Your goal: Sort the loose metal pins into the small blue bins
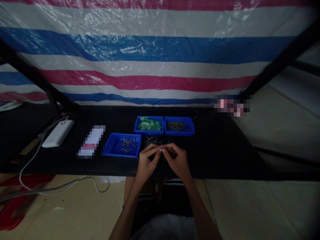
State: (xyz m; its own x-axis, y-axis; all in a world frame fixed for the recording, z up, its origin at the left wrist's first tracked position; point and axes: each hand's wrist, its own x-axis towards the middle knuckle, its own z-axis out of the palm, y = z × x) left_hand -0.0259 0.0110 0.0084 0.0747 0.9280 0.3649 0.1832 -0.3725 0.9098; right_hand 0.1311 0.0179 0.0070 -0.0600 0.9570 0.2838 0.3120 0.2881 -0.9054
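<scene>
Two bare hands are meeting fingertip to fingertip over a dark worktop [225, 150], the left hand [146, 163] and right hand [178, 162] pinching something small. Three blue trays are sitting just beyond: one [109, 149] holding thin metal pins, others behind.

Whatever my left hand [147, 163] and right hand [178, 162] pinch between their fingertips is too small and dim to name. Left of my grip, a blurred-out patch [91, 141] hides something on the worktop [220, 146]. My forearms run off the bottom edge.
</scene>
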